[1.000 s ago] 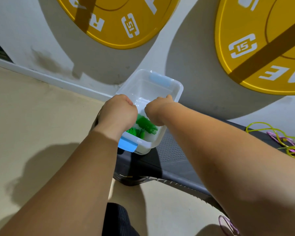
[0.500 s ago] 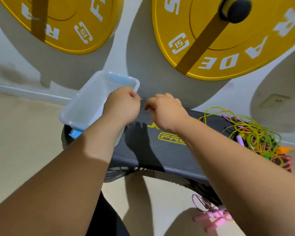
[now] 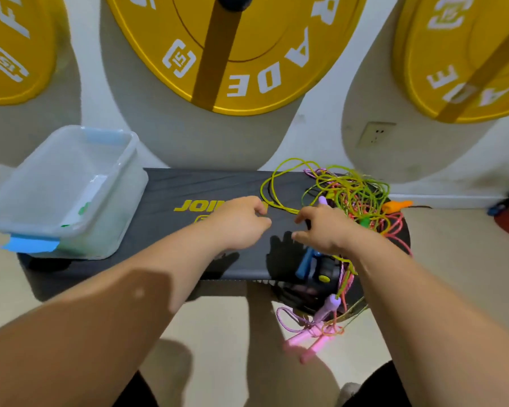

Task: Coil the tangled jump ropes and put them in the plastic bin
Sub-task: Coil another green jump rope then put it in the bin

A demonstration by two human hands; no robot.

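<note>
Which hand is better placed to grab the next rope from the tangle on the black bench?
Likely right. The right hand sits at the edge of the tangled pile of coloured jump ropes; the left hand is over bare black bench, further from it.

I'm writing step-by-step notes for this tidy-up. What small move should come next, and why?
Probably pinch the yellow-green rope loop with the left hand and draw it out of the tangle. That loop lies spread on the bench, seemingly the loosest strand, just beyond the left hand, and the right hand is open beside the pile to steady it.
</note>
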